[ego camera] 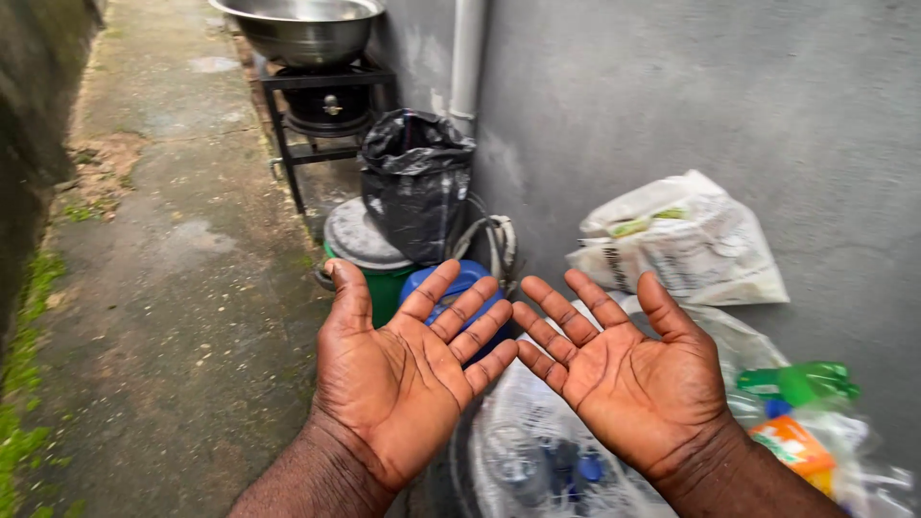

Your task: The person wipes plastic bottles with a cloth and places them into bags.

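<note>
a narrow outdoor passage runs between a mossy wall on the left and a grey plastered wall (767,96) on the right, with a damp concrete floor (173,288) underfoot. the left hand (398,379) and the right hand (628,374) are held out side by side, palms up, fingers spread; each grip is released and holds nothing, and the fingertips of the two hands nearly meet. nearest to them is a blue plastic jerrycan (451,288), lying just beyond and beneath the left hand's fingers, partly hidden by them and not touched. below both wrists sits a clear plastic bag of bottles (547,460). behind the jerrycan stand a green drum (369,254) and a black bin bag (417,177). farther back a metal basin (302,29) rests on a black stand (317,105). a white sack (686,240) leans against the grey wall.
</note>
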